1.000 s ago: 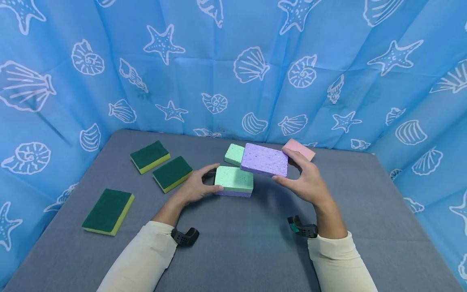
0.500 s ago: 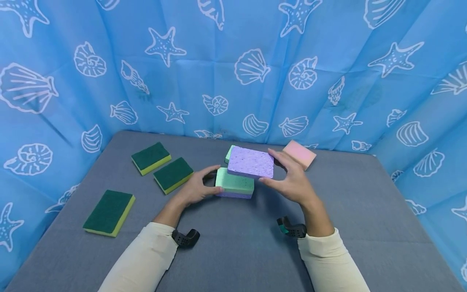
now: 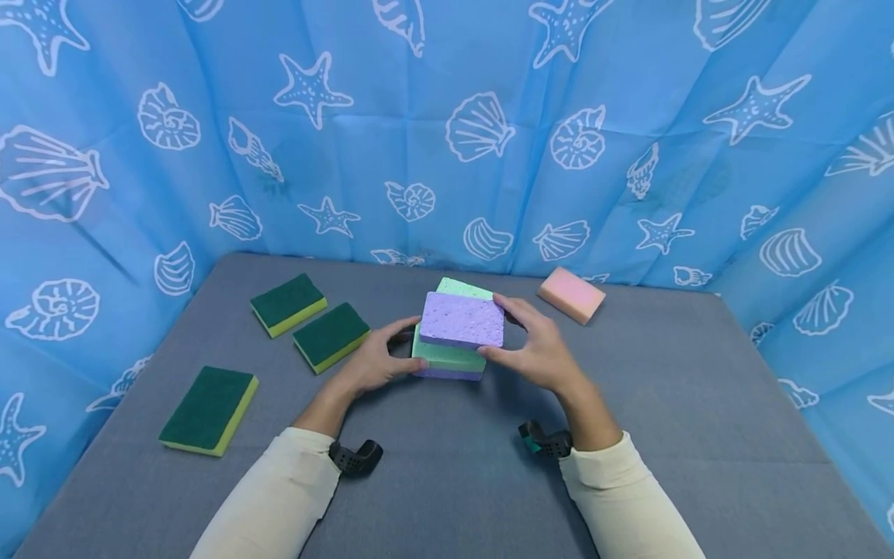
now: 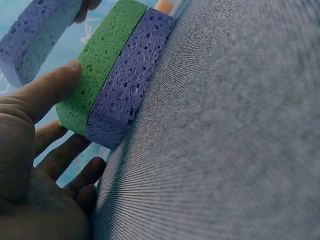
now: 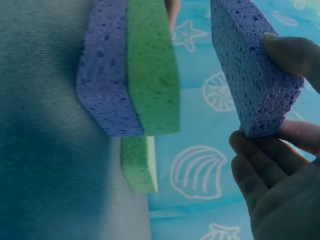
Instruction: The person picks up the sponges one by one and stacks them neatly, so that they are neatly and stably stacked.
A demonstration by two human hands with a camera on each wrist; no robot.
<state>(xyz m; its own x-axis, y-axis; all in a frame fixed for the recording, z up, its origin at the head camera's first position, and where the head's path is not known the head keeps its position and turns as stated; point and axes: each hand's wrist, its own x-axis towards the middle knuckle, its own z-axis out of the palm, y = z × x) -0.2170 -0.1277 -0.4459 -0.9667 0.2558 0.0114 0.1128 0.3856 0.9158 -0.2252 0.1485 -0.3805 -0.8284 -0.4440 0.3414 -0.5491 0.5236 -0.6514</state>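
Note:
My right hand (image 3: 494, 328) grips a purple sponge (image 3: 462, 320) by its right end, thumb on the near edge and fingers on the far edge. It hovers just above a green sponge (image 3: 447, 359) stacked on another purple sponge (image 3: 447, 373), with a gap showing in the right wrist view between the held sponge (image 5: 250, 65) and the stack (image 5: 130, 65). My left hand (image 3: 412, 341) holds the stack's left end, with its thumb (image 4: 60, 85) on the green sponge (image 4: 100, 65).
A second green sponge (image 3: 464, 289) lies just behind the stack and a pink sponge (image 3: 571, 295) at the back right. Three green-and-yellow scouring sponges (image 3: 288, 303) (image 3: 330, 334) (image 3: 208, 407) sit on the grey table (image 3: 698, 404) to the left. Blue shell-print curtains (image 3: 447, 116) wall it in.
My right hand has carried the purple sponge left and down until it is over the green-topped stack. The left hand and the stack have stayed put.

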